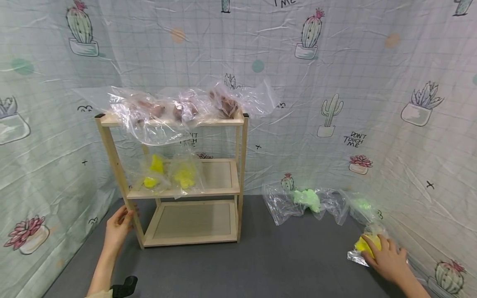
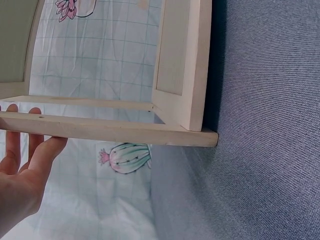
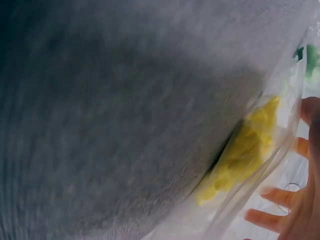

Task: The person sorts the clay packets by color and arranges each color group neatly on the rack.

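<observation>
Head view — a yellow lump (image 1: 360, 245) in a clear bag (image 1: 375, 228), crinkled, shiny at its near end, lies on the grey table (image 1: 283, 260) at the right, by the wall sheet (image 1: 428, 174). Right hand (image 1: 391, 258) is over it, fingers spread, clasp not made. Two pale green bagged lumps (image 1: 307, 199) lie just behind. Left hand (image 1: 118, 223) pinches the front left post (image 1: 118, 174) of a pale wooden shelf (image 1: 197, 221), which stands upright, front towards the viewer. Brown bagged lumps (image 1: 225, 104) on its top, yellow bagged ones (image 1: 184, 176) on the middle board.

Left wrist — thumb on one side of the post, fingertips round the other; post foot on the table.

Right wrist — fingers straight, well spaced, beside the bag; contact hard to tell. Lump's long axis slants from lower left to upper right.
</observation>
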The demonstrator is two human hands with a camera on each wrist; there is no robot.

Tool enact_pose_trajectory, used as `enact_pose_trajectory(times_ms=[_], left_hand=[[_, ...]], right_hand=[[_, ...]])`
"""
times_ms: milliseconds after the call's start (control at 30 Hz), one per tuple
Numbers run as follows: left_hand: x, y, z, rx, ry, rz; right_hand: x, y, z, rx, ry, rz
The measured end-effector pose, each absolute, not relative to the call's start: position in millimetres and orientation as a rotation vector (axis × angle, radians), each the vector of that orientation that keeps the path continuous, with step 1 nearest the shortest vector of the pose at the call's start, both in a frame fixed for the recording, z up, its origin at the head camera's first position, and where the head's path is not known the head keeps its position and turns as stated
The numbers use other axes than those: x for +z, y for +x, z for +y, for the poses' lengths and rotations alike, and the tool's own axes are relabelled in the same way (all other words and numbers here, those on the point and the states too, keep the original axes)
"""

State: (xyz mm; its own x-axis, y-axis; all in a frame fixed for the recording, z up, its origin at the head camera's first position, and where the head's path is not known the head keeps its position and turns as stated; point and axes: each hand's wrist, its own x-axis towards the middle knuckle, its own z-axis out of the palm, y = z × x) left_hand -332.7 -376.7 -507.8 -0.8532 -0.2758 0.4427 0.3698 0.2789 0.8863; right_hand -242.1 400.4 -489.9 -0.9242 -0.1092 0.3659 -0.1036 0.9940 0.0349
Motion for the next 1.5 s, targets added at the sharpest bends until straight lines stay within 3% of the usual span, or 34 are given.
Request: enact_pose_trajectory(times_ms=[167, 267, 633, 767, 1000, 1167, 1500], left_hand=[[-440, -276, -330, -1.706, -0.132, -2.020], [-426, -264, -318, -1.690, -0.124, -2.021], [-508, -332, -383, -1.785, -0.214, -1.948], [-495, -321, -372, -1.741, -0.160, -1.988], [-435, -272, -324, -1.710, -0.152, -2.009], [-424, -264, -316, -1.653, -0.075, -2.072], [-501, -329, -379, -1.731, -0.146, -2.027]], right_hand=[[-495, -247, 405, -0.071, 0.196, -2.729], [-497, -250, 408, -0.105, 0.221, -2.701], [-500, -255, 410, -0.191, 0.345, -2.659], [-500, -257, 410, -0.199, 0.348, -2.674], [-501, -259, 406, -0.179, 0.410, -2.610], [-502, -260, 399, -0.150, 0.480, -2.531], [-505, -259, 388, -0.212, 0.637, -2.373]])
